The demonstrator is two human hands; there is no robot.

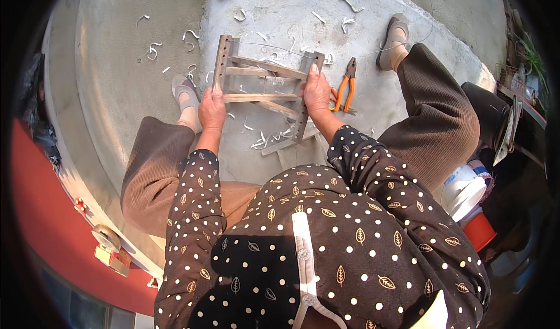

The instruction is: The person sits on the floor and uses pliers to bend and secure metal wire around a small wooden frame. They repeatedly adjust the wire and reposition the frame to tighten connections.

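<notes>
Between my knees is a wooden folding-stool frame (261, 98), with crossed legs, slats and two rails drilled with rows of holes. My left hand (212, 108) is closed round the left rail (221, 60). The right rail (302, 119) is gripped by my right hand (318, 91). A thin wire (269, 46) spans the far ends of both rails, and a thin strand runs off to the right past my foot. Orange-handled pliers (347, 88) lie just right of my right hand. Beside them a second tool with red and yellow handles (333, 98) is partly hidden by that hand.
Curled white strips (153, 50) are scattered over the concrete floor (373, 2). My shoes (392, 40) stand on either side of the frame. At the right are a white bucket (464, 190), a red container (479, 231) and dark clutter. A red surface (46, 212) borders the left.
</notes>
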